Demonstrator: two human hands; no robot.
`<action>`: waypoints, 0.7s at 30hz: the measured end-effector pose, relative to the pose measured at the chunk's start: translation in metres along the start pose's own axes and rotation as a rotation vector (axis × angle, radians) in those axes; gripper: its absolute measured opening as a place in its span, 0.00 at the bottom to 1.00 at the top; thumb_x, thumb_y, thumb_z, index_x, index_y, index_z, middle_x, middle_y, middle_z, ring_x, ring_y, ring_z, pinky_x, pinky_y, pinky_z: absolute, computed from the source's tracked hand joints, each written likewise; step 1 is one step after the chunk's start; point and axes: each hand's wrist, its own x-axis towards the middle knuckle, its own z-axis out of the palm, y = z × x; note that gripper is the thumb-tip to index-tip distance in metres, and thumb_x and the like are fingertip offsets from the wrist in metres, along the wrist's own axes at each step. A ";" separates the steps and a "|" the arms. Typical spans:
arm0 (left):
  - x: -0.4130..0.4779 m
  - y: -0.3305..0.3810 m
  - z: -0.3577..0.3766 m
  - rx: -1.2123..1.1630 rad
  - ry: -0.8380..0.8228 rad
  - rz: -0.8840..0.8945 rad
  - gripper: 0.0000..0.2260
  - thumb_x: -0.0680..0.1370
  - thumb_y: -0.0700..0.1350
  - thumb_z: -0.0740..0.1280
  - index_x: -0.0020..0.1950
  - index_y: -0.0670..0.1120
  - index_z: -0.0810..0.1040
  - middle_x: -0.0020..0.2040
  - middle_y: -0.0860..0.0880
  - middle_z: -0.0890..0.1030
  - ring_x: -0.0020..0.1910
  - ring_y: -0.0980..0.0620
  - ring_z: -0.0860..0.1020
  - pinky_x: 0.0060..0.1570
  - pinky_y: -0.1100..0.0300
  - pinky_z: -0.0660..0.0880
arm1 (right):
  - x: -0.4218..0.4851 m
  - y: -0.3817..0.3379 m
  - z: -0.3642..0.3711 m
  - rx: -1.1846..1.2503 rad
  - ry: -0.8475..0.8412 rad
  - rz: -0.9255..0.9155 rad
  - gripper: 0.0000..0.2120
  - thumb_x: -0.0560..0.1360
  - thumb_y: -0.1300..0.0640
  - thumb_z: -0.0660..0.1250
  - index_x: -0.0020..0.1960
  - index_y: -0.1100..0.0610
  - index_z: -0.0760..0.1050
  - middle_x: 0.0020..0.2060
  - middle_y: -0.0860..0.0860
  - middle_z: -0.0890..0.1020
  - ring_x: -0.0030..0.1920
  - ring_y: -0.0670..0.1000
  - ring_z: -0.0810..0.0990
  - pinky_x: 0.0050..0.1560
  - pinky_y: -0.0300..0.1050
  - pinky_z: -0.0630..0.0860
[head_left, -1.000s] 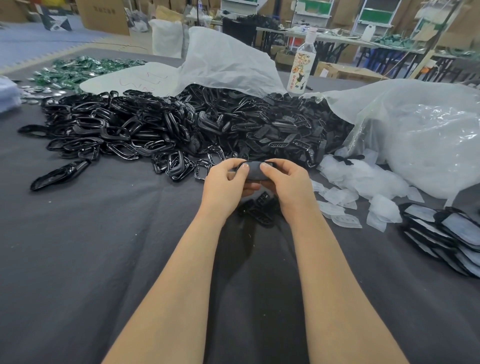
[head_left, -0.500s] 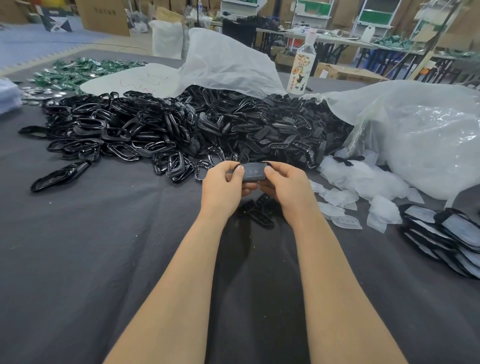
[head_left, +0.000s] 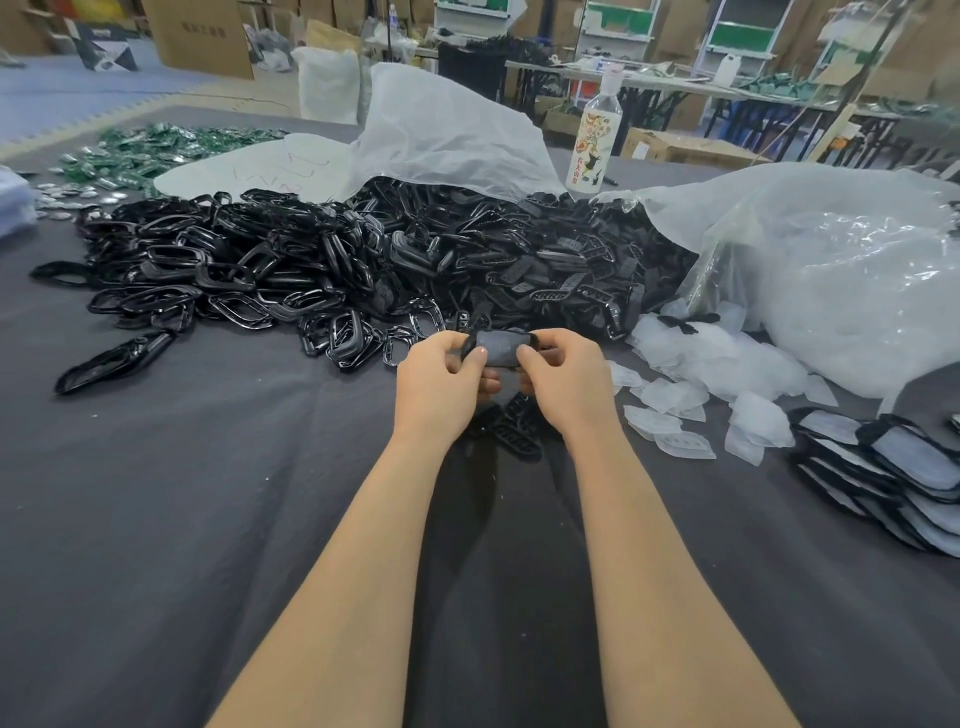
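**Two hands working a small black shell at the foot of a parts heap**

A person's left hand (head_left: 441, 384) and right hand (head_left: 566, 384) are gripping a small black shell (head_left: 501, 345) with a grey film face. One hand is holding each end, with the thumbs pressing on its top and the fingers curling underneath. The piece is being held just above the grey cloth table (head_left: 182, 519), at the near edge of the big heap of black plastic parts (head_left: 363, 270).

A few slotted black pieces (head_left: 514, 428) are lying on the cloth just in front of the heap, directly under the hands. To the right of the heap, translucent film scraps (head_left: 717, 364) are lying spread out beside a bulging clear bag (head_left: 841, 280). Farther right of the heap and nearer the camera, a stack of film-covered shells (head_left: 893, 467) is sitting.

Behind the heap, a white bag (head_left: 457, 135) is draping over its far side and a labelled bottle (head_left: 597, 140) is standing upright. Beyond the heap's left end, green pieces (head_left: 156, 150) are lying scattered.
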 end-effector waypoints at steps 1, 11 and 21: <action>-0.001 0.000 0.000 -0.001 0.000 -0.010 0.03 0.80 0.39 0.64 0.51 0.46 0.76 0.33 0.50 0.83 0.32 0.57 0.82 0.40 0.61 0.80 | -0.001 -0.001 0.000 -0.006 0.005 -0.004 0.07 0.76 0.59 0.66 0.52 0.57 0.79 0.43 0.55 0.83 0.47 0.56 0.82 0.54 0.56 0.78; -0.010 0.054 0.085 0.192 -0.082 0.133 0.06 0.77 0.44 0.68 0.45 0.48 0.71 0.39 0.51 0.81 0.42 0.50 0.80 0.46 0.56 0.75 | -0.004 0.014 -0.088 0.089 0.336 0.079 0.05 0.75 0.60 0.66 0.48 0.55 0.71 0.37 0.53 0.82 0.39 0.55 0.83 0.52 0.58 0.78; -0.076 0.068 0.245 0.443 -0.331 0.207 0.09 0.79 0.49 0.64 0.56 0.46 0.74 0.55 0.47 0.80 0.57 0.45 0.76 0.58 0.52 0.66 | -0.044 0.076 -0.221 -0.289 0.705 0.291 0.07 0.78 0.58 0.62 0.54 0.61 0.73 0.50 0.57 0.80 0.48 0.54 0.74 0.36 0.38 0.56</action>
